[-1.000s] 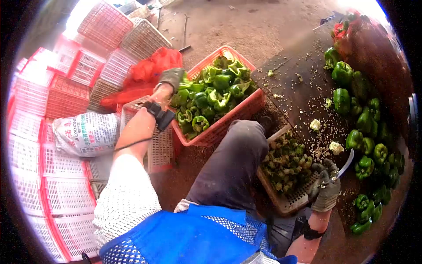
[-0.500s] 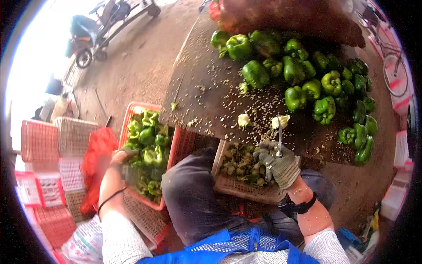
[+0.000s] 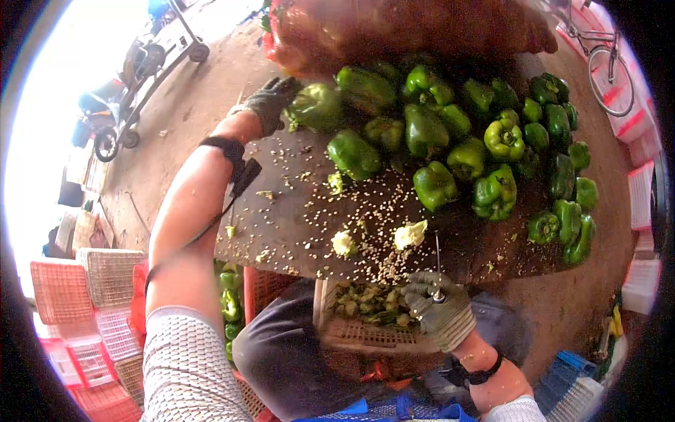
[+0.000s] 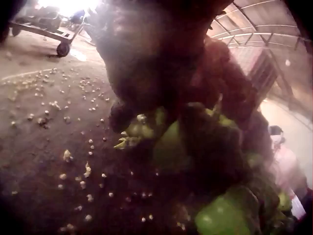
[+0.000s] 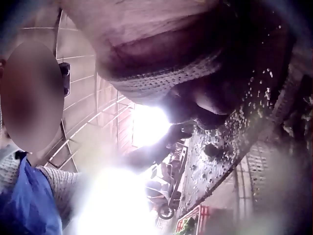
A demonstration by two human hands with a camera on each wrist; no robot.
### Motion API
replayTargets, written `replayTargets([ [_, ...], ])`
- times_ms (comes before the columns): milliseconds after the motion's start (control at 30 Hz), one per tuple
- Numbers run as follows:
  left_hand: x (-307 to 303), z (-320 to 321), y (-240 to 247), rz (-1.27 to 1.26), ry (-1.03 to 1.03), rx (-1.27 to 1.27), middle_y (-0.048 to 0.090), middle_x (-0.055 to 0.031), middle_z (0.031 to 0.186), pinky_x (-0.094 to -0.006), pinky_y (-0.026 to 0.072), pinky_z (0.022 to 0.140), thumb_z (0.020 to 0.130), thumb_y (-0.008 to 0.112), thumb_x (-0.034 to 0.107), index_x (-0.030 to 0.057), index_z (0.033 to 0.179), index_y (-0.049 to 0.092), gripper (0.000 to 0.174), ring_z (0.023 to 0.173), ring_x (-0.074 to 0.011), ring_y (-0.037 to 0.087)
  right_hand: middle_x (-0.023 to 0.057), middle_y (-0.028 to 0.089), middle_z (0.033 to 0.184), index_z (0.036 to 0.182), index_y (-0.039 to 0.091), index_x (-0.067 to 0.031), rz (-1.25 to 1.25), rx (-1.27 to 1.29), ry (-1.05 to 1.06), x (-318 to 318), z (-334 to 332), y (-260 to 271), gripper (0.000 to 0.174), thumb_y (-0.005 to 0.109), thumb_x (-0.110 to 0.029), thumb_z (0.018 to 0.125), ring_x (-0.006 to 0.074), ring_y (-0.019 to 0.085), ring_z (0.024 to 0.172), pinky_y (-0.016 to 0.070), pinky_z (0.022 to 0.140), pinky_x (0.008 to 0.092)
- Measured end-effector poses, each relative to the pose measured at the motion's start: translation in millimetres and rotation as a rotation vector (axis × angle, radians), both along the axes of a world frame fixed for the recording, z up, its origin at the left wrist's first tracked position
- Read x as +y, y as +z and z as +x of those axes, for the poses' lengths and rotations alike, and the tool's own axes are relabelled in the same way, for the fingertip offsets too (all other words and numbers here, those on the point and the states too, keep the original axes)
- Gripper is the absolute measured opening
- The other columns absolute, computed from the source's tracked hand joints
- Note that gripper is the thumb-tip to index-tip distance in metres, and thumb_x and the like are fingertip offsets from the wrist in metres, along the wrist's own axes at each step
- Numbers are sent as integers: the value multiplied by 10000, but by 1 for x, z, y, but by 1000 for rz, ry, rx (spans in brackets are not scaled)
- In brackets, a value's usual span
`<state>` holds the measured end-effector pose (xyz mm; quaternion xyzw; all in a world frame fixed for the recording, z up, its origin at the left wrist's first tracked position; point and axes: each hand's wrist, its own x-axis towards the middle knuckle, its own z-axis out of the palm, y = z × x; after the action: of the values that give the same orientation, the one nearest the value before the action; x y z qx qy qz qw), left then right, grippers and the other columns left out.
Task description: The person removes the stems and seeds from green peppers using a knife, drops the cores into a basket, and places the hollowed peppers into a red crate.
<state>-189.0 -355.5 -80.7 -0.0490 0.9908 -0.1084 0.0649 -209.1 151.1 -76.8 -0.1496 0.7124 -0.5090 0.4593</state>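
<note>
At the far left of the pepper pile, my gloved left hand (image 3: 271,105) is beside a green bell pepper (image 3: 316,107), its fingers stretched out right at the pepper's side. The left wrist view is dark there, with the hand over a pepper and its pale stem end. My gloved right hand (image 3: 440,309) grips a knife (image 3: 437,257) near the table's front edge, the thin blade pointing up and away from me. Two pale pepper cores (image 3: 410,235) lie on the dark table (image 3: 295,232) among scattered seeds, just beyond the knife.
Many green peppers (image 3: 427,131) cover the table's middle and right. Behind them lies a big reddish mesh sack (image 3: 415,32). Below the front edge sit a crate of trimmings (image 3: 369,330) and, left of my knee, a red crate (image 3: 264,299) with cut peppers.
My left hand has moved from the crate of cut peppers up to the far left pepper on the table. The head view has swung right. My right hand keeps the knife near the table edge.
</note>
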Motion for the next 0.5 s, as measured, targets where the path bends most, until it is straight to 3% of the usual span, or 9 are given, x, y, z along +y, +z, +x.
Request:
replayTargets([
  [67,-7,-17,-5,27,135,-153,326,-116,1531,-401,179,1199,918,557,258,151,1474,339,606,1439,-292,238,80,701,1001,1126,617,-11,-18,1,74,5,-5,-6,292,694,-84,853,148,661,904,540,795,274],
  [100,-35,-25,-29,-263,-35,-249,309,-77,1547,-384,172,1194,946,493,365,145,1462,353,579,1446,-260,218,89,698,1016,1154,599,2,-15,9,124,4,-7,0,314,686,-71,861,141,661,910,543,788,266],
  [167,-24,-19,-15,539,305,-142,464,-78,1441,-368,308,1122,917,582,364,135,1412,423,569,1328,-220,421,97,688,1049,1179,581,7,-47,-46,129,3,-1,1,344,689,-73,862,159,670,935,549,799,281],
  [233,17,-20,21,285,299,-280,572,-95,1331,-373,395,1054,915,604,372,123,1395,444,564,1218,-225,543,99,685,1065,1175,583,4,-92,478,374,8,-2,-1,347,696,-76,856,171,674,941,549,810,295],
  [333,63,-5,35,292,322,-452,647,-146,1208,-411,467,970,921,597,423,118,1445,372,646,1129,-279,619,107,690,1059,1164,590,4,-43,382,252,12,6,4,370,720,-106,836,183,681,940,551,813,302],
  [400,114,8,51,303,368,-555,612,-185,1255,-414,442,1004,895,609,486,90,1496,257,802,1175,-288,592,109,696,1039,1155,601,2,-36,277,208,12,4,7,367,723,-120,831,172,681,933,551,806,296],
  [433,126,23,43,294,381,-548,458,-252,1404,-425,383,1075,847,642,556,42,1516,150,976,1317,-334,452,103,705,1002,1140,621,-5,53,164,256,8,-5,23,349,718,-128,828,152,674,921,551,792,289],
  [467,131,40,31,187,114,-446,243,-269,1523,-435,301,1146,796,702,546,5,1504,160,1043,1419,-383,254,98,706,988,1137,625,-8,62,142,237,8,-6,24,341,715,-124,830,143,670,908,550,786,288],
  [500,139,51,29,253,97,-388,163,-240,1552,-442,289,1158,735,752,549,48,1515,136,1113,1436,-391,183,93,707,974,1135,629,-10,72,120,216,9,-4,23,333,711,-120,831,135,667,895,549,781,286],
])
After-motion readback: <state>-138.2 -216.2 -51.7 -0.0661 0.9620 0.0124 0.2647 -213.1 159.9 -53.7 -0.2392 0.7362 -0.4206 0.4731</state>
